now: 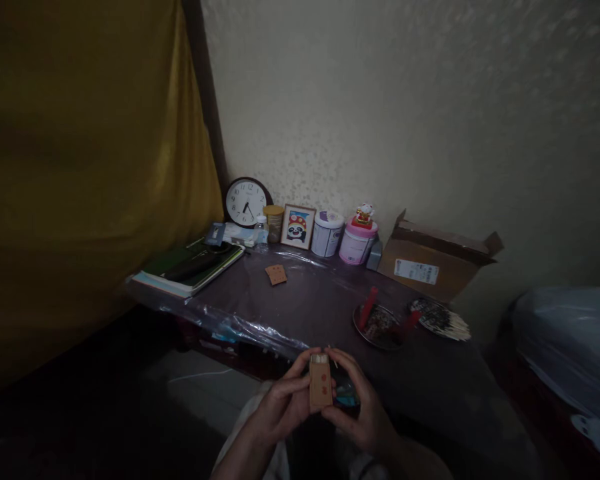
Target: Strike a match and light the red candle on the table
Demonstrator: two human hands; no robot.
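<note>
1 partly open matchbox (321, 388) in the grip of left hand (284, 405) and right hand (367, 408)

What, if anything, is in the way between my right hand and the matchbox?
Nothing visible. Your left hand holds the matchbox, matches showing at its far end, and your right hand is right beside it.

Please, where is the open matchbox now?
In the head view, the open matchbox is at bottom centre, in the left hand with the right hand at its right, below and left of the red candles.
</note>
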